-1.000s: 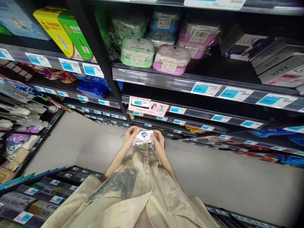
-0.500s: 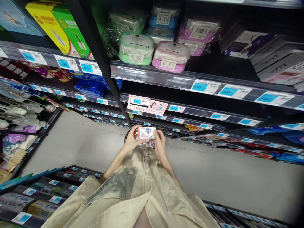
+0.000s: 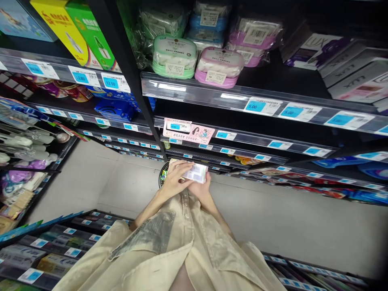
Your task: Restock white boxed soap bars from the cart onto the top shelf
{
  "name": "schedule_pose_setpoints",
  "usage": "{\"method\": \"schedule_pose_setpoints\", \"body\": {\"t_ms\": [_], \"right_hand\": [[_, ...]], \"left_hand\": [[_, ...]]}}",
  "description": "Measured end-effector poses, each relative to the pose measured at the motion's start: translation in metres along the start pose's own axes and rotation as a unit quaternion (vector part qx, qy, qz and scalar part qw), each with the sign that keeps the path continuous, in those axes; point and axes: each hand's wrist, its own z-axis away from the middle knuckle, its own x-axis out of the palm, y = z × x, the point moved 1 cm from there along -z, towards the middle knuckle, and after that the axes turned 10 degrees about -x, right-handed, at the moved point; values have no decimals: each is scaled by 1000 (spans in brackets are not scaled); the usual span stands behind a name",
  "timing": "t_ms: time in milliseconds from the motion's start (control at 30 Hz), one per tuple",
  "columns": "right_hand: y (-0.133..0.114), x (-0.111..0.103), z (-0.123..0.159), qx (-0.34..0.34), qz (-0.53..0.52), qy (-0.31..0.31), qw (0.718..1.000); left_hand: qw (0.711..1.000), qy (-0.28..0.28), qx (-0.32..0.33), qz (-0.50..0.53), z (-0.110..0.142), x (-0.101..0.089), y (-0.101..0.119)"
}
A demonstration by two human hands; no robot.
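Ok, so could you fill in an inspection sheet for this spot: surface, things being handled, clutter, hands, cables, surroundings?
Surface: gray floor below; no tabletop seen under the hands.
Things being handled: one small package, white and purple, its print blurred.
Clutter: a black basket, partly hidden by the left hand; a green pack and a pink pack side by side on an upper shelf.
Hands: both bare; the left hand grips the package, fingers over its top edge; the right hand is at its right end, grip partly hidden.
Cables: nothing seen.
Surroundings: store shelving with blue-and-white price tags.
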Motion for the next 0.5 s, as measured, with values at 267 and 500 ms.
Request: {"method": "schedule_pose_setpoints", "body": {"t_ms": [267, 500], "right_hand": [[-25, 6, 8, 36, -133, -2, 990], [-18, -1, 12, 38, -176, -14, 984]], "left_hand": [[999, 36, 3, -2, 3, -3, -1], [999, 34, 31, 4, 3, 0, 4]]}}
